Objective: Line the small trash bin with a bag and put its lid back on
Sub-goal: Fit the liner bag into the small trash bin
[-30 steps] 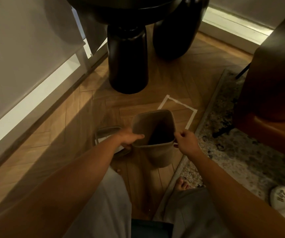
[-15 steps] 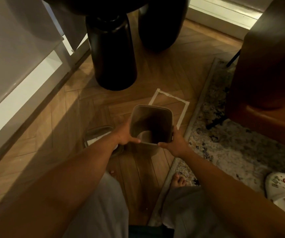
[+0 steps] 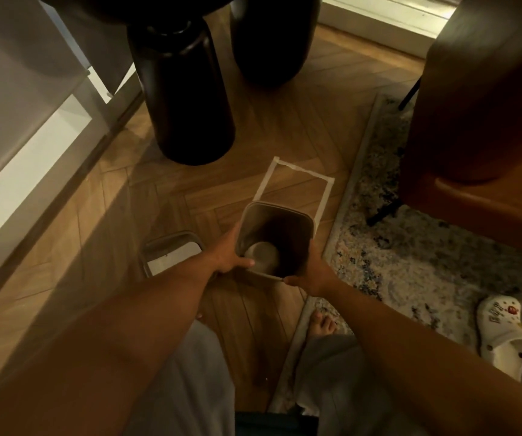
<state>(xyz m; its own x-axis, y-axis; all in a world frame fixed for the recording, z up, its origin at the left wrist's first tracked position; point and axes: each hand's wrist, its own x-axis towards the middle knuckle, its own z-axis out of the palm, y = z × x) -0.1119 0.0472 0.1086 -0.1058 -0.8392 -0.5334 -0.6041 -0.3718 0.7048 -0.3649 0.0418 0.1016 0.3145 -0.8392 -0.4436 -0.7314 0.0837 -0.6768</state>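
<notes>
The small grey trash bin (image 3: 288, 217) is held above the wooden floor, its open mouth facing me and its pale round bottom visible inside. No bag shows in it. My left hand (image 3: 229, 256) grips the bin's left wall, thumb over the near rim. My right hand (image 3: 311, 273) holds the near right corner from below. The bin's lid (image 3: 171, 251) lies flat on the floor just left of the bin, partly behind my left forearm.
A white tape rectangle (image 3: 296, 187) marks the floor just beyond the bin. Two black cylindrical furniture legs (image 3: 187, 99) stand farther back. A patterned rug (image 3: 426, 262) with a white clog (image 3: 505, 335) lies right, under a brown chair (image 3: 486, 99). My bare foot (image 3: 321, 324) rests below.
The bin has been tipped up so its opening faces me more squarely. My right hand shifted from pinching the rim to holding the near right corner from underneath.
</notes>
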